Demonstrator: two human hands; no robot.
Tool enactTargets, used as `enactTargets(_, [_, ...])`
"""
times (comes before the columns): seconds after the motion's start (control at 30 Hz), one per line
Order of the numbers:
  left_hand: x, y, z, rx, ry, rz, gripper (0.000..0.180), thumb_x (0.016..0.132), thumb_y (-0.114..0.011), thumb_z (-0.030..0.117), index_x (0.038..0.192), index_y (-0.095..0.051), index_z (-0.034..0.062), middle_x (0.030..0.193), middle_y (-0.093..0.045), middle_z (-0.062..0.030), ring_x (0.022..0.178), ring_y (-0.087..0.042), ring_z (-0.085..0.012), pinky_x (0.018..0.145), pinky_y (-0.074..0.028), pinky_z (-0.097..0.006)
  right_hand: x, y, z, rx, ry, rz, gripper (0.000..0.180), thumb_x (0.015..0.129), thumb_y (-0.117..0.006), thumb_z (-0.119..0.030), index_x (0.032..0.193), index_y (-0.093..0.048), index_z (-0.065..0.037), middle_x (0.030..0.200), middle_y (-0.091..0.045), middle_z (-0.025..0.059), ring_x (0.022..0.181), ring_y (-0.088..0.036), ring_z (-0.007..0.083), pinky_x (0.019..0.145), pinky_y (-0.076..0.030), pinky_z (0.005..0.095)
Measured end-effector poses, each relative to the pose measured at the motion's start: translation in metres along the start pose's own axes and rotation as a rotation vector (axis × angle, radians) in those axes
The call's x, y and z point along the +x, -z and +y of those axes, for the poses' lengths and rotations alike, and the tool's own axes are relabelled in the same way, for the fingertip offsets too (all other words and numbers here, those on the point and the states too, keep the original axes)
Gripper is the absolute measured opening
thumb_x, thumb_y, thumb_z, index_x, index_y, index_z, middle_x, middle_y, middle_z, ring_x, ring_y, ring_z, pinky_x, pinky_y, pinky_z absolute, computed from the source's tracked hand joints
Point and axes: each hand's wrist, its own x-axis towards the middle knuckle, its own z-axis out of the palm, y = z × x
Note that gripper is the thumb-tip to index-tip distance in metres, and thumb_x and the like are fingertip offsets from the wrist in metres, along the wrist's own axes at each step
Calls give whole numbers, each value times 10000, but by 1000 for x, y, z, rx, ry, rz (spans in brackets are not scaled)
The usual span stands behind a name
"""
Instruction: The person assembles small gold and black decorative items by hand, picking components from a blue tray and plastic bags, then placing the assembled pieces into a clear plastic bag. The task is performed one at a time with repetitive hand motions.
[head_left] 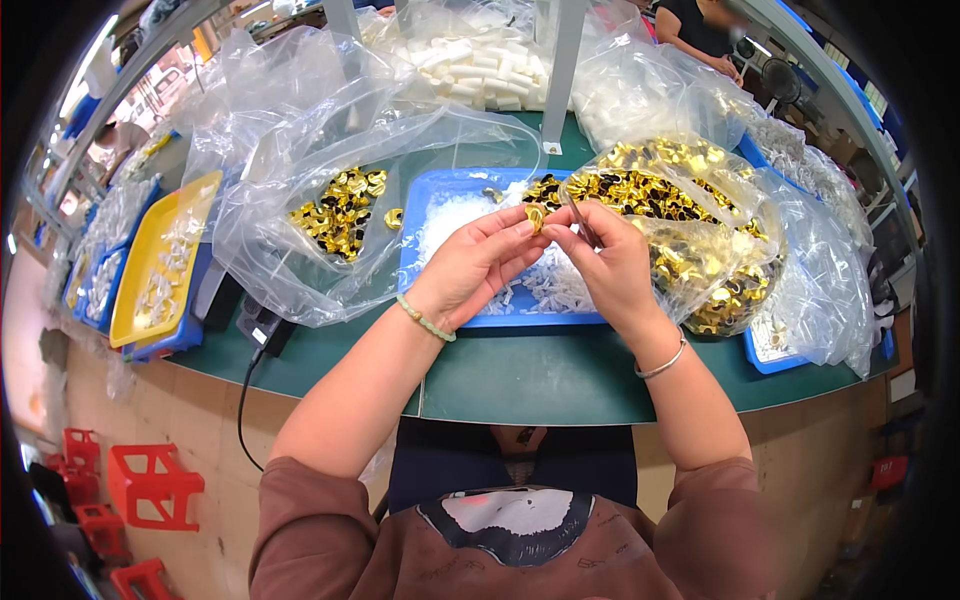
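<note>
My left hand [468, 262] pinches a small shiny gold cap [536, 217] between thumb and fingertips, above a blue tray [535, 321]. My right hand [616, 268] is closed around a slim dark metal tool that looks like tweezers [577, 214]; its fingertips meet the gold cap. Small clear plastic pieces [562, 280] lie heaped in the tray under both hands. Close by on the right, a clear bag [690, 235] bulges with gold and black caps. To the left, more gold caps [340, 212] lie in an opened clear bag.
A yellow tray [165, 265] with small pieces stands at the left on blue bins. White cylindrical parts [480, 72] are piled at the back behind a metal post [563, 75]. A black adapter [262, 327] trails a cable off the green table [530, 385]. Red stools [155, 487] stand on the floor.
</note>
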Motion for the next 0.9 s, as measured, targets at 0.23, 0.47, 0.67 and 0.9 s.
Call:
enactTargets(0.23, [-1,0,2,-55,40,-56,276,966,-602,120,1214,-581,-2,1127,-652,-86,1044,-637,-153,940,-526,-269,3,5,4,-76,356,-5,221,745,-697,71,942,-668,-24,854,-649,104,781,-636,244,664,-502,310])
enactTargets(0.47, [-1,3,1,-53,63,-67,254,964,-610,133,1185,-603,8,1088,-662,-67,1021,-647,-144,931,-528,-261,4,4,7,-60,378,-9,253,750,-701,64,983,-688,-32,856,-656,96,786,-639,219,677,-504,300])
enactTargets(0.67, [-3,0,3,-38,49,-62,271,959,-614,141,1193,-590,8,1081,-660,-68,972,-657,-128,885,-551,-243,0,4,6,226,-66,-49,115,861,-704,-56,972,-690,-28,772,-594,-26,694,-506,48,610,-393,198])
enactTargets(0.9, [-5,-1,3,-32,27,-40,331,946,-625,122,1242,-554,-9,1114,-651,-86,990,-653,-131,884,-556,-244,2,8,-1,251,-88,-114,65,891,-683,-73,918,-654,-20,767,-588,-53,696,-478,23,625,-388,191])
